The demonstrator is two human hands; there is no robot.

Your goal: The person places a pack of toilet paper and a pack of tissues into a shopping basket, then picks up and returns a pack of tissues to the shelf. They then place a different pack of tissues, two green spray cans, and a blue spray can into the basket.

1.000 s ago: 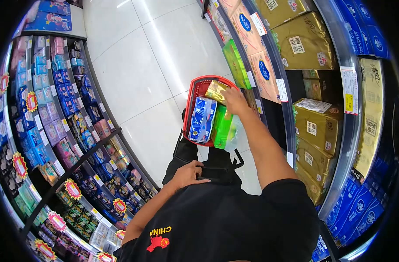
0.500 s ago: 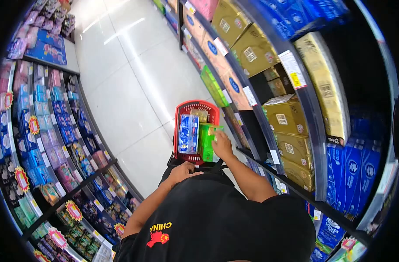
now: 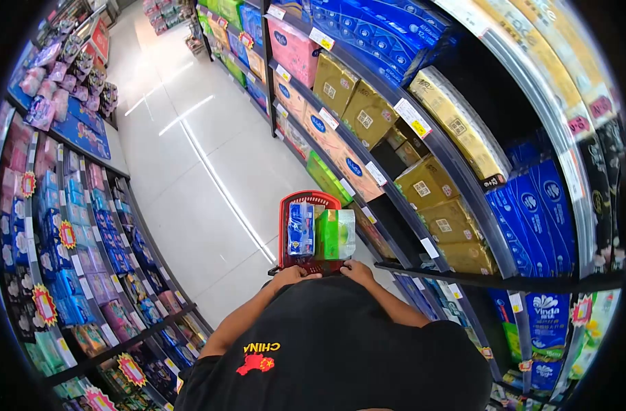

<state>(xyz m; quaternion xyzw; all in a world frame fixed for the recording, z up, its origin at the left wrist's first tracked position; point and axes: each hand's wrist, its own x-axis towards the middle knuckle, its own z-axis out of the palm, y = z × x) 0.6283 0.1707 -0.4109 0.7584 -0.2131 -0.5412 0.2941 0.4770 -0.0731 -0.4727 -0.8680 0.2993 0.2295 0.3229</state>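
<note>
- Red plastic basket (image 3: 283,229) stands in the aisle just in front of the person, its near edge close to the black shirt (image 3: 367,335).
- Dark handle (image 3: 273,272) lies along that near edge; the left hand (image 3: 290,275) has its fingers curled over it toward the left end.
- Right hand (image 3: 357,271) curls its fingers over the same edge near the right end (the undersides of both hands are hidden).
- Inside the basket, one blue pack (image 3: 300,231) lies along the left wall and one green pack (image 3: 336,234) fills much of the right side, its right edge near the rim.
- Far end of the basket shows some bare red grid beyond the two packs.
- Pale tiled floor (image 3: 210,205) gives wide room ahead and to the left; the left shelves (image 3: 114,240) stand well apart from the basket.
- On the right the room is narrow: the right-hand shelf edge (image 3: 388,267) runs near the rim and the right hand.
- Counted: one basket, two hands, two easily seen packs in the basket.
- Low on the right shelving, one green packet (image 3: 328,175); higher up, a stack of three gold packs (image 3: 444,222).
</note>
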